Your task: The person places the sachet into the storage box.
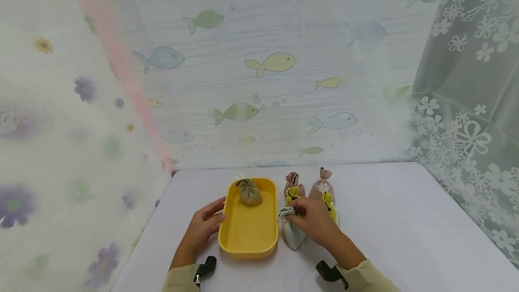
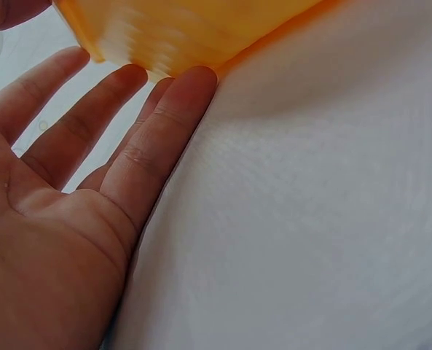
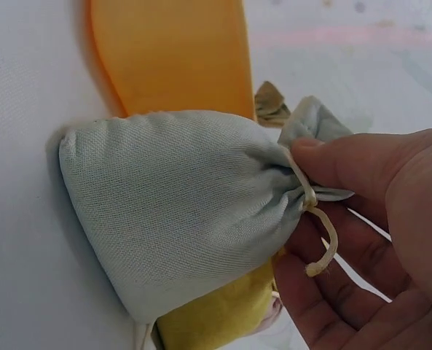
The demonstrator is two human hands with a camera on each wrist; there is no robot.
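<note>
My right hand (image 1: 318, 221) pinches the tied neck of a pale grey-green drawstring pouch (image 1: 293, 235), just right of the yellow tray (image 1: 248, 233). In the right wrist view, the thumb presses on the gathered cloth of that pouch (image 3: 175, 204), and its cream cord (image 3: 325, 244) hangs loose. My left hand (image 1: 199, 225) rests against the tray's left side. The left wrist view shows its fingers (image 2: 165, 135) fairly straight, with fingertips at the tray wall (image 2: 179, 33). An olive-brown pouch (image 1: 250, 193) lies inside the tray toward its far end.
Behind my right hand stand a dusky pink pouch (image 1: 322, 188) with a white flower and a patterned pinkish pouch (image 1: 293, 178). Yellow pouches (image 1: 329, 206) are partly hidden by the hand. A white cloth covers the table (image 1: 389, 220); a fish-print curtain (image 1: 279, 93) hangs behind it.
</note>
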